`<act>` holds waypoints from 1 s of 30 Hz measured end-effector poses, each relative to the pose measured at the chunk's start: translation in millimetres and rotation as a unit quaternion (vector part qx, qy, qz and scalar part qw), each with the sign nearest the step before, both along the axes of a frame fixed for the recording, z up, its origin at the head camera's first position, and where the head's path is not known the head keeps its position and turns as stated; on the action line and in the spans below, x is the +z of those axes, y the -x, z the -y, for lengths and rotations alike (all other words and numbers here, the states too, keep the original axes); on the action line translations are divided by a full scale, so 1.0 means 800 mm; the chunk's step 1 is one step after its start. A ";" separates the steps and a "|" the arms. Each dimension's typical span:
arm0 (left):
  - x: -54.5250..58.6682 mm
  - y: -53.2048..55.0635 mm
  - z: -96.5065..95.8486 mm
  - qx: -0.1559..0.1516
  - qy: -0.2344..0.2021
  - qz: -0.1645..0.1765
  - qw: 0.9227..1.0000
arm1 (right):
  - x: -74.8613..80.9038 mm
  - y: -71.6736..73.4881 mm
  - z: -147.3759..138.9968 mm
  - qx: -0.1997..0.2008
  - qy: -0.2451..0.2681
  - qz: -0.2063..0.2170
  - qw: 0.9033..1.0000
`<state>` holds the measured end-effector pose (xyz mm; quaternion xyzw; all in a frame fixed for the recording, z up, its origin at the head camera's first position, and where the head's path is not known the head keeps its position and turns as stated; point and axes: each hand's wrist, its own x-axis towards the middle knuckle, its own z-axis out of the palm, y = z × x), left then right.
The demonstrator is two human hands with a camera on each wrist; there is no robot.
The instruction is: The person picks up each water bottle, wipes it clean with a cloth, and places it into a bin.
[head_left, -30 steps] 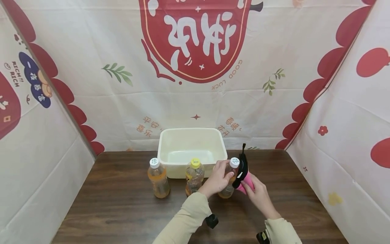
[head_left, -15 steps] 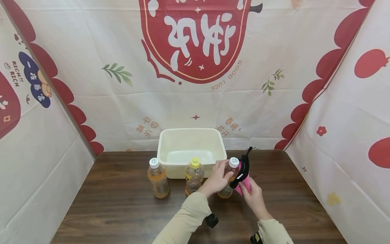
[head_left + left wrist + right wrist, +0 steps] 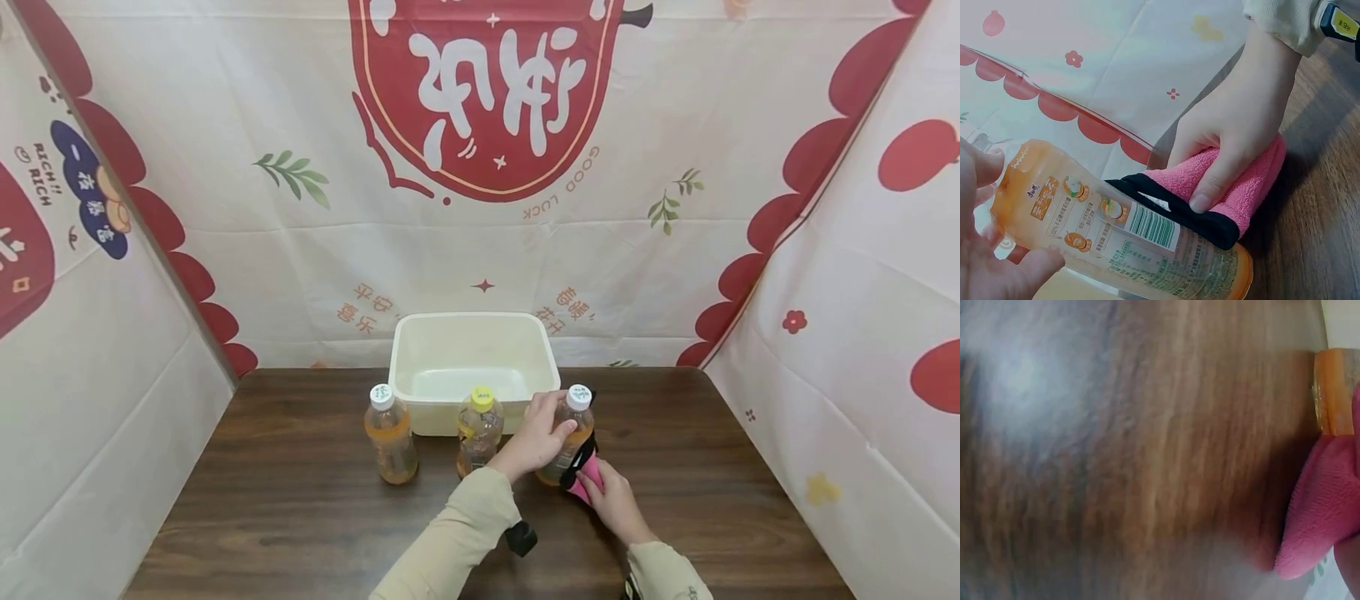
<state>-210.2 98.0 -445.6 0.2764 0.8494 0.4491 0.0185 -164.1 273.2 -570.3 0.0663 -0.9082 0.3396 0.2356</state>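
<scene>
In the head view my left hand grips the upper part of a white-capped plastic bottle, its fingers and thumb around it. The left wrist view shows the bottle's orange label and barcode, with my thumb and fingers at the shoulder. My right hand pinches a fleecy pink cloth with black edging, thumb on top. That cloth lies against the lower side of the bottle, its black edge across the label. In the right wrist view the pink cloth overlaps the bottle's orange base.
A yellow-capped bottle stands left of my left hand, and another white-capped bottle farther left. Behind them sits a cream rectangular tub on the brown wooden table. Printed cloth walls enclose the back and sides.
My right hand has moved the pink cloth left and down along the bottle, from its upper side to its lower part. My left hand keeps its hold in about the same place.
</scene>
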 end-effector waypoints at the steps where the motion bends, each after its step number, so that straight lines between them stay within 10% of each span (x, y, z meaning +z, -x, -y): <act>1: 0.000 0.000 0.000 -0.001 0.000 -0.002 1.000 | 0.004 -0.001 0.000 -0.002 0.006 0.004 1.000; 16: -0.002 0.000 -0.002 0.007 0.009 0.015 1.000 | 0.135 0.000 0.011 0.014 0.032 -0.072 0.997; 30: -0.001 0.002 0.000 -0.002 0.000 0.004 1.000 | 0.078 -0.002 0.010 -0.014 0.052 -0.071 0.996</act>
